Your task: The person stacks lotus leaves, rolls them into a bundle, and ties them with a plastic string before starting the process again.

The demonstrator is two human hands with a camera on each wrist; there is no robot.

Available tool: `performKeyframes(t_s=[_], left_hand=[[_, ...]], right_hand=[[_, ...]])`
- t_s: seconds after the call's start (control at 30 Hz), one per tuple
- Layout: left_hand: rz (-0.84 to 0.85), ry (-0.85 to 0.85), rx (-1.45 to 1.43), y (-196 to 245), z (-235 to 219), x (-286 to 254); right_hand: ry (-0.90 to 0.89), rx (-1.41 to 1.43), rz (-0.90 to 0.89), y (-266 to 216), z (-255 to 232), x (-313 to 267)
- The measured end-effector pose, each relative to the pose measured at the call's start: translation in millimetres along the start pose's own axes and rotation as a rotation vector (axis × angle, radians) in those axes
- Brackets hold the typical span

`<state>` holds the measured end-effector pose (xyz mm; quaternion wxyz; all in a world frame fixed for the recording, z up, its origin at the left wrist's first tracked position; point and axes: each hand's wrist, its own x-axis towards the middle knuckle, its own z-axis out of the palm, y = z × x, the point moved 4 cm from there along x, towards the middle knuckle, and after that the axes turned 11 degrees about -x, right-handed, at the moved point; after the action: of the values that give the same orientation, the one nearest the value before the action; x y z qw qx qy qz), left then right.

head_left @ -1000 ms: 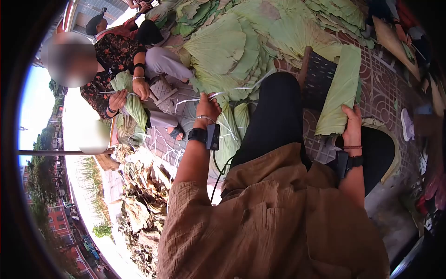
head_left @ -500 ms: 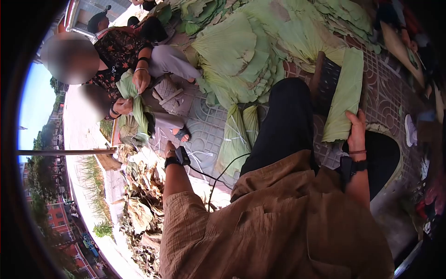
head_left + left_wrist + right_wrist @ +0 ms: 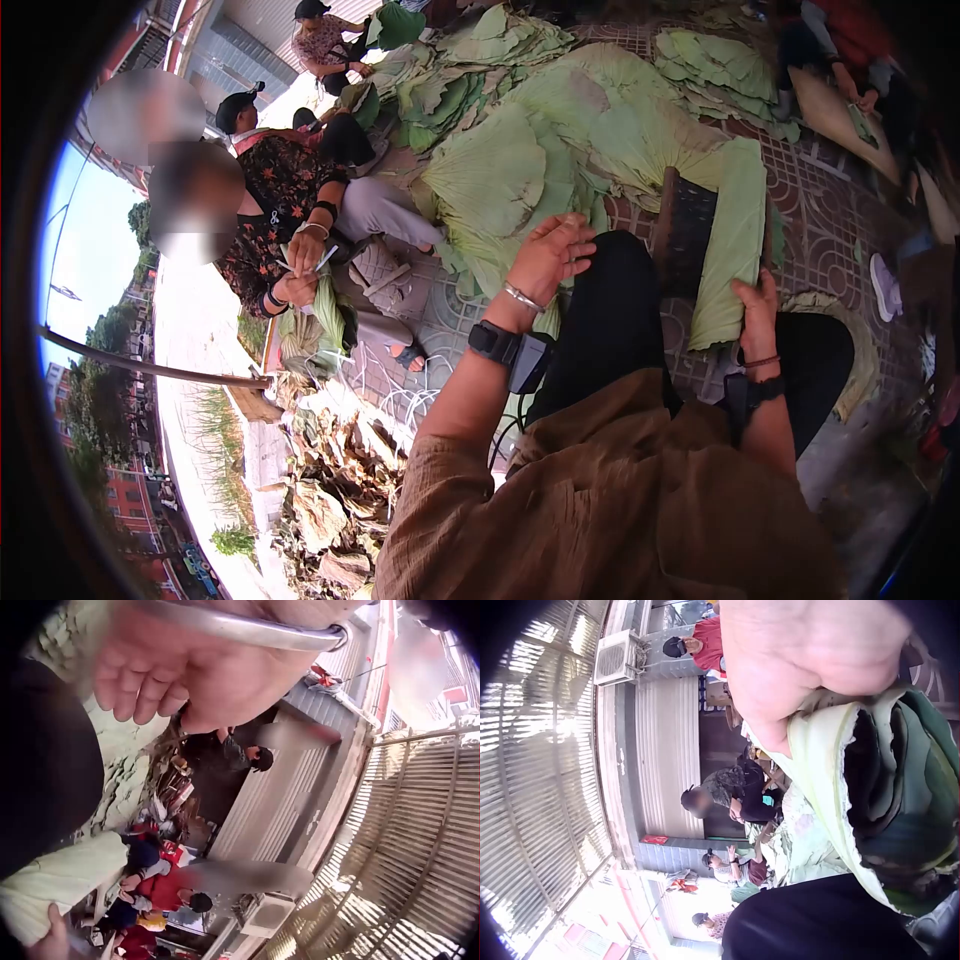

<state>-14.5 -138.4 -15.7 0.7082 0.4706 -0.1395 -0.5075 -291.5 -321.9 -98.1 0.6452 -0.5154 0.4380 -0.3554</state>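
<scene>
My left hand is raised beside my left knee, its fingers loosely bent and holding nothing; the left wrist view shows the palm of this hand. With my right hand I grip the lower end of a long folded green leaf bundle, which leans against a dark slatted stool or basket. The right wrist view has the thumb and fingers of this hand around the bundle, with layered leaves inside its open end. Another green bundle is partly hidden behind my left forearm.
Large flat leaves lie piled ahead on the patterned paving. At left, a seated person's hands hold a green bundle and a white strip. White strips and dry leaves lie on the ground nearby.
My left hand held a white strip, then moved down and left without it in view, and is now raised near my knee. My right hand keeps its grip on the bundle.
</scene>
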Motion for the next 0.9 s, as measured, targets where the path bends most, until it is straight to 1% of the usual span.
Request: performKeyframes(t_s=[0.07,0.13,0.17,0.2,0.23,0.3,0.33,0.37,0.4,0.43,0.5,0.53,0.57,0.6,0.63,0.67,0.7,0.73,0.77,0.8,0.83,0.9], left_hand=[[-0.076,-0.147,-0.026,-22,56,15],[-0.090,-0.133,0.162,-54,95,29],[-0.110,-0.107,0.257,-73,109,37],[-0.094,-0.125,0.311,-102,113,54],[-0.095,-0.098,0.379,-120,118,61],[-0.195,-0.068,0.360,-138,136,60],[-0.199,-0.079,0.369,-148,140,62],[-0.198,-0.110,0.288,-155,144,62],[-0.199,-0.141,0.208,-162,148,65],[-0.212,-0.150,0.220,-169,147,67],[-0.146,-0.192,0.163,-166,152,61],[-0.182,-0.171,0.100,-178,142,70],[-0.181,-0.170,0.073,-179,139,73],[-0.189,-0.156,0.055,-188,130,80],[-0.206,-0.171,0.011,-186,126,83],[-0.238,-0.140,-0.051,-185,122,84],[-0.318,-0.226,-0.146,-180,123,82],[-0.358,-0.280,-0.291,-181,122,84],[-0.301,-0.245,-0.320,-184,114,91],[-0.338,-0.222,-0.378,-183,113,94],[-0.340,-0.235,-0.405,-181,111,93],[-0.368,-0.253,-0.493,-172,118,89]], right_hand=[[-0.010,0.030,-0.008,-4,1,-3],[-0.001,-0.008,-0.007,-6,-2,-4],[0.010,-0.004,-0.017,-9,-4,-5],[-0.020,0.004,-0.029,-12,-4,-8],[-0.051,0.013,-0.040,-15,-2,-10],[-0.032,0.011,-0.041,-19,-2,-14],[-0.057,-0.026,-0.097,-19,-1,-14],[-0.080,-0.063,-0.149,-18,0,-15],[-0.051,-0.236,-0.204,-18,-1,-13],[-0.035,-0.227,-0.197,-16,-2,-13],[-0.122,-0.254,-0.290,-20,4,-17],[-0.157,-0.388,-0.253,-21,2,-18],[-0.156,-0.469,-0.295,-20,1,-16],[-0.180,-0.468,-0.259,-23,2,-17],[-0.201,-0.469,-0.218,-25,3,-18],[-0.210,-0.442,-0.188,-25,3,-17],[-0.219,-0.414,-0.157,-22,2,-17],[-0.176,-0.420,-0.127,-16,-1,-11],[-0.119,-0.474,-0.192,-9,-2,-6],[-0.071,-0.530,-0.256,-6,-5,-6],[-0.049,-0.536,-0.239,-4,-10,-3],[0.037,-0.724,-0.264,-3,-14,-1]])
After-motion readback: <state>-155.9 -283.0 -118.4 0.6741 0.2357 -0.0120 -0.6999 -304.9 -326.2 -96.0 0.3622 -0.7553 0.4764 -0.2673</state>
